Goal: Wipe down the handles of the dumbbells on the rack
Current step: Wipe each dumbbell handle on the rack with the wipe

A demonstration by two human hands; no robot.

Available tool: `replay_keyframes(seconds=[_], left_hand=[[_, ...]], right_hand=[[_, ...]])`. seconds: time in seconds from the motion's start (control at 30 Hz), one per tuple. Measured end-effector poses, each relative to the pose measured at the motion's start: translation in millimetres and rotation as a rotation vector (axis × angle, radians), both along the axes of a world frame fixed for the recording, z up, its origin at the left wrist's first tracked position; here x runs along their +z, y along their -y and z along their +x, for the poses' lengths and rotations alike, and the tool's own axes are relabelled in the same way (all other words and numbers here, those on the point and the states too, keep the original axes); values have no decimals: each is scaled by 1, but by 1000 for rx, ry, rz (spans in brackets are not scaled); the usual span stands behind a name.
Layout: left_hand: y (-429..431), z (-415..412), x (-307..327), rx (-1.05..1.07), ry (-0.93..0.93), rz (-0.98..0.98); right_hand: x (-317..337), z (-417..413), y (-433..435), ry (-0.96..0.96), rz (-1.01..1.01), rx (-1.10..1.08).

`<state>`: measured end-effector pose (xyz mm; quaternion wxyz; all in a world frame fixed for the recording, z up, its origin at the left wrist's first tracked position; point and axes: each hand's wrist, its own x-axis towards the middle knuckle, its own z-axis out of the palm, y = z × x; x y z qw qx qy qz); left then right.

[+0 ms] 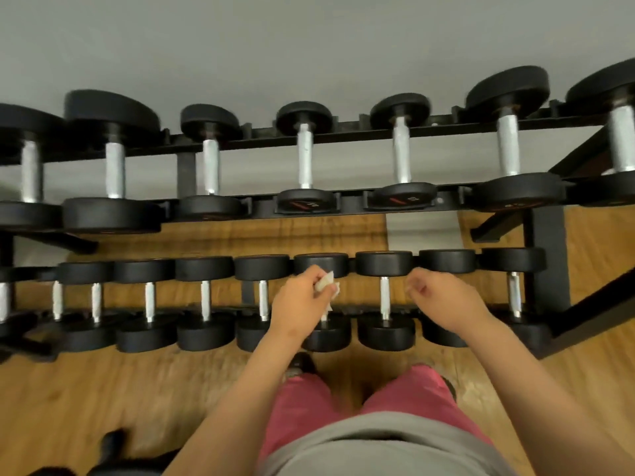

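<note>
To do this grip well, the wipe (325, 282) should wrap right round the handle (324, 319) and run its whole length with a twist, head to head, so the underside of the steel is covered too, not only the top. I judge a firm squeeze is needed, since the metal looks textured. The dumbbell (326, 335) in hand lies in the lower row of the rack (546, 286), near the middle.

The left hand (300, 302) reaches forward and down, fingers and thumb pinching the crumpled white wipe over the upper part of that handle; only the handle's near end shows. The right hand (443, 298) hovers over a dumbbell two places to the right, fingers loosely curled with nothing seen in them; whether it touches the handle beneath, I cannot tell
</note>
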<state>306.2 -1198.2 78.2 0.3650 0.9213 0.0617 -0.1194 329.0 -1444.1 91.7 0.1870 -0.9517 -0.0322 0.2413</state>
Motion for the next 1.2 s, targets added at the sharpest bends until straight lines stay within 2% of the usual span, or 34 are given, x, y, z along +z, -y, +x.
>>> replay_keyframes(seconds=[0.13,0.3,0.7,0.87,1.2], left_hand=[[-96,4,5,43,0,19],[-167,-6,7,118,-13,8],[-204,-15,0,307,-119,38],[-218,-9,2,371,-97,65],[-323,-8,3,403,6,79]], right_hand=[[6,5,-86,-37,81,-50],[10,4,-148,-40,50,15],[1,36,-212,-64,38,156],[-5,56,-236,-88,17,292],[4,74,-338,-63,21,283]])
